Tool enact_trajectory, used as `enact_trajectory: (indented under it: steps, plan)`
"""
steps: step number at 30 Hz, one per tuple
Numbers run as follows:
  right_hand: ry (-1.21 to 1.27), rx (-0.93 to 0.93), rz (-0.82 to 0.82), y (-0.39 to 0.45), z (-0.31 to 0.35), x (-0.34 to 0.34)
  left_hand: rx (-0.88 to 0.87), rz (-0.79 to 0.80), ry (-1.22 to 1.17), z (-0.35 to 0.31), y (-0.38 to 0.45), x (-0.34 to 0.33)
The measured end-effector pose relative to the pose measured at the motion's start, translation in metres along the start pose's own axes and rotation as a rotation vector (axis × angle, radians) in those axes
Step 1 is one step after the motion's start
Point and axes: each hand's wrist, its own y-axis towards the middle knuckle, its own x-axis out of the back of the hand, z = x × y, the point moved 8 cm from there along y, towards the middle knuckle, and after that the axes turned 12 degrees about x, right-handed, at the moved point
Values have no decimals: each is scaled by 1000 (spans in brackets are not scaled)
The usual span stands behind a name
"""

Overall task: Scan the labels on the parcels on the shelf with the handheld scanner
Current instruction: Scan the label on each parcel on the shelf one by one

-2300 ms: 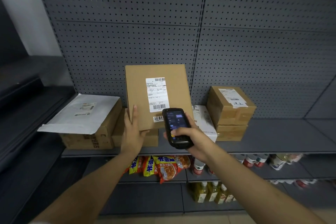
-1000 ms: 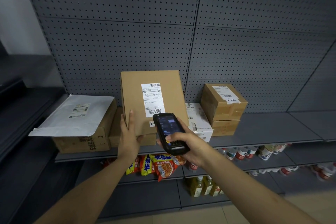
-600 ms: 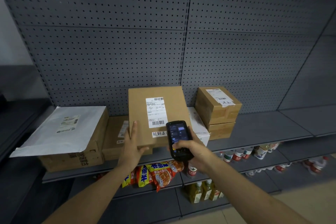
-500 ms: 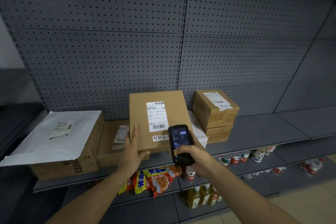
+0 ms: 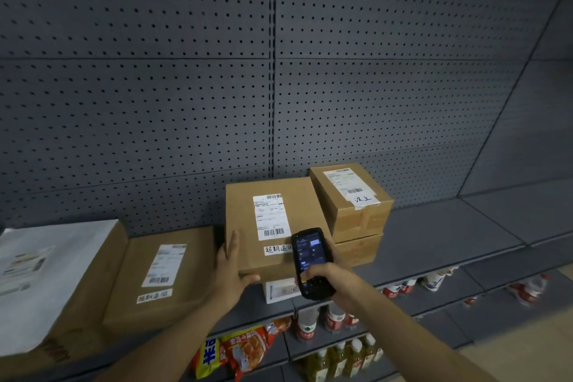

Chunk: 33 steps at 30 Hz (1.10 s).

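My left hand [image 5: 231,273] grips the lower left edge of a flat brown parcel [image 5: 245,226], tilted face-up over a white box [image 5: 280,290]. Its white label [image 5: 270,216] with barcodes faces me. My right hand [image 5: 331,281] holds the black handheld scanner [image 5: 310,260], screen lit, at the parcel's lower right corner. A flat brown parcel [image 5: 161,276] with a label lies to the left. Two stacked brown boxes [image 5: 353,208] stand to the right, the top one labelled.
A white mailer bag [image 5: 40,279] lies on a brown box at far left. The grey shelf [image 5: 449,236] runs right. A grey pegboard wall [image 5: 273,71] stands behind. Snack packets [image 5: 238,350] and bottles [image 5: 328,319] fill the lower shelves.
The held parcel has come down from upright to lying tilted over the white box, shifted right off the left flat parcel, whose label now shows. The view has swung closer and left.
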Motion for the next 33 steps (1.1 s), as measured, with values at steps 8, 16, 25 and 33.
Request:
enact_trajectory:
  steps: [8,16,25,33]
  plan:
    - [8,-70,25,50,-9,18,72,74,11,-2,39,-25]
    - [-8,-93,2,77,-17,26,111,77,32,-4,56,-42]
    - [-25,-87,-19,90,-15,23,126,22,43,-6,57,-39]
    - [-40,-92,-38,97,-11,20,101,-34,154,-12,54,-38]
